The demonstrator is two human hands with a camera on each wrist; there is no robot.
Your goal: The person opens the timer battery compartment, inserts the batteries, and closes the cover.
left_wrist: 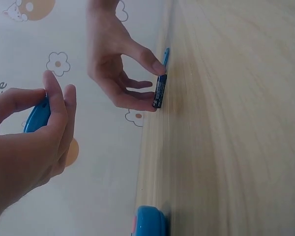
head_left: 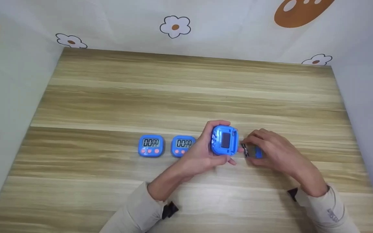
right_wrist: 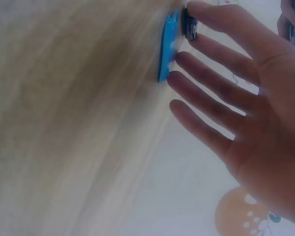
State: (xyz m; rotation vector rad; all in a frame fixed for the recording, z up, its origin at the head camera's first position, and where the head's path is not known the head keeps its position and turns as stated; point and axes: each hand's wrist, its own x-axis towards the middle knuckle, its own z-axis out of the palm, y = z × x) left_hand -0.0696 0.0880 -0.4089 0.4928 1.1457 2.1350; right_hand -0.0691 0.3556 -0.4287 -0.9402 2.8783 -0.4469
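Note:
My left hand grips a blue digital timer by its edges, back side up, with the battery compartment uncovered. To the right, my right hand pinches a small black battery between thumb and a finger, low over the table. In the left wrist view the battery hangs from those fingertips at table level. A flat blue battery cover lies beside the battery in the right wrist view, close to the fingertips; the hand partly hides this cover in the head view.
Two more blue timers lie face up to the left: one in full view, the other partly behind my left hand. Their displays show zeros. The wood-grain table meets a patterned white backdrop behind and pale walls at the sides.

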